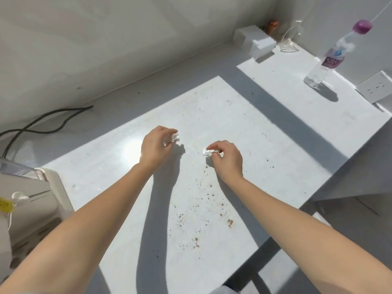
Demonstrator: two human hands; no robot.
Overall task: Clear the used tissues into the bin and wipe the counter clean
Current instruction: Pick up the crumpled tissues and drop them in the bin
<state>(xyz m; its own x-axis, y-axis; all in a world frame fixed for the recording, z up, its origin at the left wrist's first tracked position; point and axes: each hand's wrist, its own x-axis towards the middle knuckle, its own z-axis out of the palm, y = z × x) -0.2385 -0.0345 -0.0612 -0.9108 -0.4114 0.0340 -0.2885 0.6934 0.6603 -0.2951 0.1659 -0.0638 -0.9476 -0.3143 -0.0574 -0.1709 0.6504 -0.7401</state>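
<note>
Tissues, two crumpled wads, were held one in each hand near the middle of the surface (pixel 233 115).

Left hand (pixel 156 146) had its fingers (pixel 167 130) curled round one tissue (pixel 174 138); right hand (pixel 227 160) pinched the other tissue (pixel 209 152) with its fingers (pixel 214 145), the two wads near each other, whether lifted or resting could not be told. Such wads were probably light, soft and easily crushed, perhaps damp and prone to tearing, so closing round the whole ball seemed safer than tugging a loose corner. Brown specks (pixel 230 222) lay scattered toward the near edge, unwiped.
</note>
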